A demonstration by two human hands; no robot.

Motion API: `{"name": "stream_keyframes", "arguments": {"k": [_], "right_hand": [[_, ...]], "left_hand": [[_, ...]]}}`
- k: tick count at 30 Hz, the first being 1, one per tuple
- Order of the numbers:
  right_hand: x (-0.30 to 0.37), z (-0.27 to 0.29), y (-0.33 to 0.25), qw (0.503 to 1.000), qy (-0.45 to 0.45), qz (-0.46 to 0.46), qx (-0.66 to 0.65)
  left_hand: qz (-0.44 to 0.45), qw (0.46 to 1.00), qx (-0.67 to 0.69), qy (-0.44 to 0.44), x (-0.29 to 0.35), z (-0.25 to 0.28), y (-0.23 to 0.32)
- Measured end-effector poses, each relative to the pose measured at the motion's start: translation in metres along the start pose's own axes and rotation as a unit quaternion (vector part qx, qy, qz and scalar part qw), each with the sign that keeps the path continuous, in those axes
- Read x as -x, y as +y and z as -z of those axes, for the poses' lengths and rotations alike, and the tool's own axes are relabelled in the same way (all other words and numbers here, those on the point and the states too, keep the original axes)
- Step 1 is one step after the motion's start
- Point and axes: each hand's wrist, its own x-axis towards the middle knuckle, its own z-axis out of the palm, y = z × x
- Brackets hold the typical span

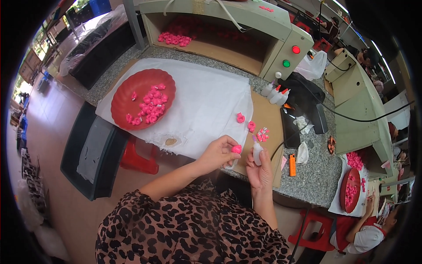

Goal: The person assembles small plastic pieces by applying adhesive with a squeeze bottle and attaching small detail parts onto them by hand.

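Between the thumb and fingers of my left hand (pixel 216 155) is a small pink piece (pixel 236 149), rounded like the others on the bench. My right hand (pixel 261 169) grips a small white squeeze bottle (pixel 257 152), its thin nozzle pointing up beside the pink piece. Just beyond my hands, loose pink pieces (pixel 240 117) lie on the white sheet and brown board, along with a small cluster of pink-and-silver bits (pixel 262 134). To the left, a red scalloped dish (pixel 122 108) holds a heap of similar pink pieces.
A beige machine (pixel 274 53) with lit buttons stands behind, pink pieces inside its opening. Several white bottles (pixel 274 94) stand at right near a black tray (pixel 290 132) and an orange lighter (pixel 292 165). A dark crate (pixel 94 154) sits left. A co-worker (pixel 367 233) sits at far right.
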Motion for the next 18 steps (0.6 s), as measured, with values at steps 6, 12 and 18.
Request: {"name": "stream_keyframes", "arguments": {"k": [6, 12, 18], "right_hand": [[0.000, 0.005, -0.016, 0.993, 0.040, 0.098, 0.049], [0.005, -0.001, -0.011, 0.982, 0.086, 0.132, 0.105], [0.013, 0.003, 0.001, 0.908, 0.080, 0.243, 0.333]], "left_hand": [[-0.060, 0.998, 0.022, 0.017, -0.021, 0.005, -0.001], [-0.131, 0.988, -0.058, 0.060, -0.030, 0.004, -0.004], [-0.190, 0.940, -0.224, 0.176, -0.030, 0.005, -0.019]]}}
